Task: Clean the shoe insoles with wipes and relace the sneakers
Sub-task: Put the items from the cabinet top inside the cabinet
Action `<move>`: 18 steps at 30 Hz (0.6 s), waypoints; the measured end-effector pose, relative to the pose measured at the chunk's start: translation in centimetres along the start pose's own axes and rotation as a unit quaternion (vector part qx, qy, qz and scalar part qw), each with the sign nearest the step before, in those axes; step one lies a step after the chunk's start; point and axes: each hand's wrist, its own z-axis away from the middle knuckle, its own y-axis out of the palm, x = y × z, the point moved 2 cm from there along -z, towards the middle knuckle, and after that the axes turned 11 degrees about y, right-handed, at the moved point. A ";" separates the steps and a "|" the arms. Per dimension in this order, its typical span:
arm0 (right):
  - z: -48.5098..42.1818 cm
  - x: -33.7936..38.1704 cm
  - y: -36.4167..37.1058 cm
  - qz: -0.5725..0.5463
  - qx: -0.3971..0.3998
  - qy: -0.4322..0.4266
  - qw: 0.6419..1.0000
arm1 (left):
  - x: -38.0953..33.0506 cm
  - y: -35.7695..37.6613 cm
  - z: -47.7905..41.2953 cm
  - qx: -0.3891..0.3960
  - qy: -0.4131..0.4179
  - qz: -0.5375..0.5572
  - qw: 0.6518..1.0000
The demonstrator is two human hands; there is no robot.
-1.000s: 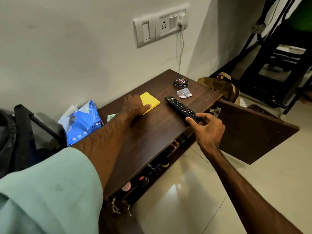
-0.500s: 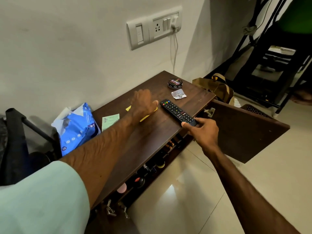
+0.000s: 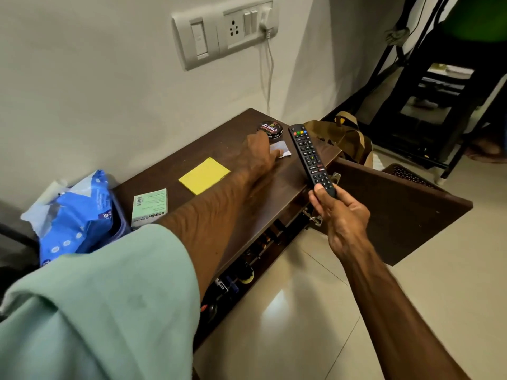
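A blue pack of wipes (image 3: 74, 215) lies at the left end of the dark wooden cabinet top (image 3: 263, 204). My left hand (image 3: 260, 154) reaches across the top and rests on a small silver foil packet (image 3: 282, 149), just in front of a round black shoe-polish tin (image 3: 270, 129); whether the fingers grip the packet I cannot tell. My right hand (image 3: 340, 215) holds a black TV remote (image 3: 310, 157) by its near end, lifted off the cabinet edge. No shoes, insoles or laces are in view.
A yellow sticky-note pad (image 3: 204, 175) and a green paper packet (image 3: 149, 208) lie on the cabinet top. The cabinet door (image 3: 397, 209) hangs open to the right. A brown bag (image 3: 345, 138) sits beyond it, and a switch panel (image 3: 225, 31) is on the wall.
My left hand moved right from the yellow pad to the foil packet. My right hand lifted the remote off the cabinet top.
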 end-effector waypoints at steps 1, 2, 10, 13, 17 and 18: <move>0.0 0.0 -0.1 -0.001 -0.002 -0.001 1.000 | -0.2 0.1 -0.2 0.002 0.008 -0.001 1.000; -0.1 -0.1 -0.4 0.000 -0.004 0.000 1.000 | -0.3 0.1 -0.3 0.008 0.006 -0.005 1.000; -0.2 -1.6 -4.1 -0.023 -0.030 -0.005 0.999 | -1.8 -0.9 -0.8 0.045 0.048 -0.089 0.994; -0.1 -1.7 -5.6 -0.039 -0.032 -0.022 0.998 | -2.4 -0.3 -0.3 0.050 0.097 -0.118 0.987; 0.7 -3.0 -8.6 -0.027 -0.078 -0.086 0.993 | -4.0 -0.6 1.5 0.059 0.093 -0.126 0.986; 1.0 -3.4 -9.6 -0.015 -0.096 -0.103 0.990 | -4.5 -0.8 2.2 0.062 0.089 -0.134 0.985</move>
